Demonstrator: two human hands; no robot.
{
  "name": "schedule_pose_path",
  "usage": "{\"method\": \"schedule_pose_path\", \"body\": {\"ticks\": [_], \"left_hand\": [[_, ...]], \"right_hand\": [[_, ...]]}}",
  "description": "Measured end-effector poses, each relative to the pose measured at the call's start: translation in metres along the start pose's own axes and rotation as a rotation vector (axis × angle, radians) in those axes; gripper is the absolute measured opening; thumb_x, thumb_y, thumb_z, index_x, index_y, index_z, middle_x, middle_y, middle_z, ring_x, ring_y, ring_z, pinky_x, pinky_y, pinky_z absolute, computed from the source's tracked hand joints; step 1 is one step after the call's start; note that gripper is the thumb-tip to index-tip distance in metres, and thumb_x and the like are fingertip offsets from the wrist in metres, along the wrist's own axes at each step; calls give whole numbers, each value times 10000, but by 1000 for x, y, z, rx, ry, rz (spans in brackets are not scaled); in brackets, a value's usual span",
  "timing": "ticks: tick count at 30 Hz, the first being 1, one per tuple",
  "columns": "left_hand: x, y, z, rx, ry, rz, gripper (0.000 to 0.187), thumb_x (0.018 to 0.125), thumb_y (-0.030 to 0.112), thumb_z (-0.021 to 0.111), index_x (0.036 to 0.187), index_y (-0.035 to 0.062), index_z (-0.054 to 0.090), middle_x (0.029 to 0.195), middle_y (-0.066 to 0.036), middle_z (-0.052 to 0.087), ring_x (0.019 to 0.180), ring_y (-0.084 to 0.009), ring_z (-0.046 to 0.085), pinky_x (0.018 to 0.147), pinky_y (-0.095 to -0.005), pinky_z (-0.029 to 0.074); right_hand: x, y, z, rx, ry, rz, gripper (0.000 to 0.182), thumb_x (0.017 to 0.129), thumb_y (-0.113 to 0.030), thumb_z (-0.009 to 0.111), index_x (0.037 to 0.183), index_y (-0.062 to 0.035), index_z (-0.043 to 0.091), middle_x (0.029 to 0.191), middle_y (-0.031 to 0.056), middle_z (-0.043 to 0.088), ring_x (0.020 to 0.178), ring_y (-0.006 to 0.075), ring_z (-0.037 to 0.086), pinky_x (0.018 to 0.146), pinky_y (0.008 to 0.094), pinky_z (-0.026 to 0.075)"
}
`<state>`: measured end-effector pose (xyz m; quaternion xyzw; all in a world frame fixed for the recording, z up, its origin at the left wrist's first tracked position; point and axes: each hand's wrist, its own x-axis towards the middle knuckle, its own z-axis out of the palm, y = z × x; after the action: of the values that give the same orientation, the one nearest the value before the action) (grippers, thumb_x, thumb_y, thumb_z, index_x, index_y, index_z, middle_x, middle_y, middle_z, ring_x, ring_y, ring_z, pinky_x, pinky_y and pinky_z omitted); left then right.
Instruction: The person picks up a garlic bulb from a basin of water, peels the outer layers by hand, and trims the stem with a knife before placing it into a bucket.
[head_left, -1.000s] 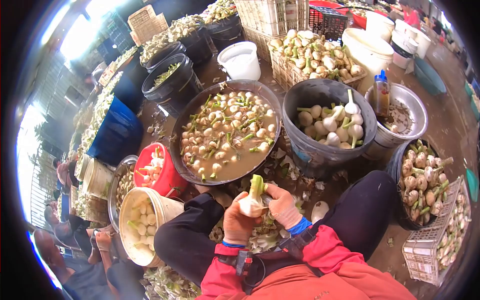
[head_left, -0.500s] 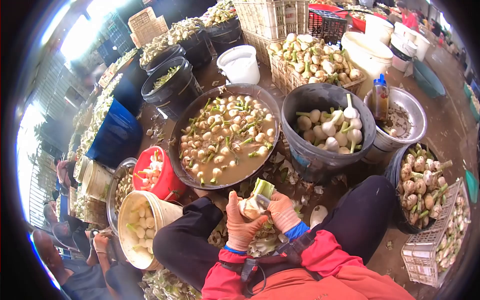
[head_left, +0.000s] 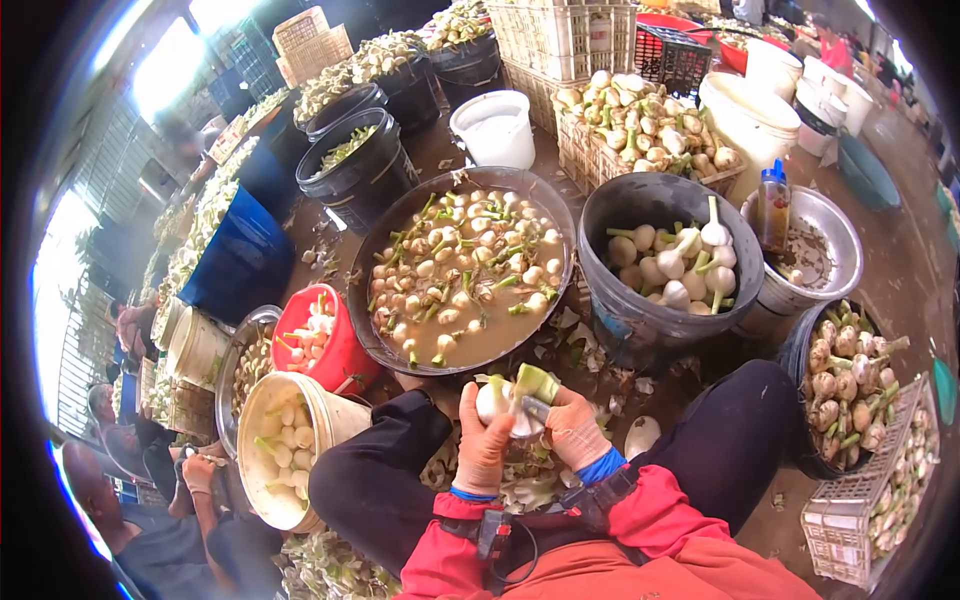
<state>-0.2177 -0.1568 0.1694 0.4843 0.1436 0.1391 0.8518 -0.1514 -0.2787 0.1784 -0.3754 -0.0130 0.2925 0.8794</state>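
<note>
My left hand [head_left: 482, 447] is wrapped round a white garlic bulb [head_left: 492, 400] with a thick cut green stalk, held above my lap. My right hand [head_left: 577, 430] grips a small knife [head_left: 536, 408]; its short grey blade lies against the bulb below the stalk. The knife's handle is hidden in my fingers. Beneath both hands, peeled skins [head_left: 530, 485] are heaped between my legs. A loose white bulb [head_left: 642, 435] lies beside my right thigh.
Ahead stands a wide basin [head_left: 365, 345] of bulbs in murky water, with a dark bucket [head_left: 640, 325] of cleaned garlic to its right. Unpeeled garlic fills a black tub [head_left: 800, 440] at right. A red bucket [head_left: 350, 355] and cream bucket [head_left: 335, 425] stand left, near a seated person [head_left: 170, 540].
The bulb has turned in my left hand and shows more smooth white surface. My right hand and the knife have shifted slightly; the whole view has moved a little.
</note>
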Motion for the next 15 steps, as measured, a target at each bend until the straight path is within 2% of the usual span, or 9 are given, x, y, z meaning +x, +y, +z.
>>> {"method": "schedule_pose_path", "body": {"ticks": [2,4,6,7,8,10,12,14,15], "left_hand": [[6,5,-6,-22,-11,-29,768,741,128,763,1358,85,307,1240,-93,485,1072,-210,532,842,-323,490],[8,15,-8,-64,-3,-109,741,731,143,771,1331,83,341,1192,-86,510,1048,-211,543,833,-327,495],[5,23,-5,-103,5,-185,714,721,159,780,1303,81,374,1144,-79,535,1023,-212,555,825,-330,499],[4,25,-3,-123,-46,-194,699,707,183,790,1279,80,401,1105,-81,552,982,-214,573,793,-330,510],[3,26,0,-143,-102,-205,686,692,206,800,1254,78,429,1066,-83,569,940,-217,591,761,-331,520],[-3,32,9,-176,-196,-259,725,674,218,810,1274,84,424,1077,-105,572,906,-231,603,722,-337,524],[-9,36,14,-250,-368,-352,804,639,242,828,1314,96,416,1098,-150,578,837,-259,626,645,-350,533],[-12,33,11,-336,-444,-416,828,648,190,816,1353,120,388,1110,-174,573,839,-288,623,651,-365,533],[-15,34,10,-351,-463,-421,828,649,180,808,1358,126,384,1113,-184,567,842,-294,621,651,-368,531]], "right_hand": [[-5,-5,3,-250,-115,15,366,847,-53,629,1204,-20,558,1068,33,620,966,114,585,803,246,488],[-3,-1,0,-96,-151,70,359,846,-41,621,1201,-23,565,1077,31,616,965,100,573,818,233,476],[-3,-10,2,-122,-56,100,388,811,22,618,1194,-22,573,1037,23,628,833,96,597,660,213,490],[-1,-12,3,-166,6,24,374,802,55,587,1169,-17,589,987,30,646,798,97,600,622,207,481],[6,-9,-4,-163,11,19,374,802,55,587,1169,-17,589,987,30,646,798,97,600,622,207,481],[27,7,-31,-24,276,-19,356,796,70,570,1140,-14,607,963,44,656,791,112,603,628,228,485],[39,18,-48,51,317,-84,317,807,49,575,1116,-11,614,948,52,659,782,133,607,634,266,488],[48,25,-70,-394,471,-241,276,808,-13,579,1082,0,617,919,107,675,763,195,636,663,314,494],[72,64,-123,-544,559,-232,280,801,-83,571,1062,11,610,896,174,672,755,260,647,682,337,494]]}}
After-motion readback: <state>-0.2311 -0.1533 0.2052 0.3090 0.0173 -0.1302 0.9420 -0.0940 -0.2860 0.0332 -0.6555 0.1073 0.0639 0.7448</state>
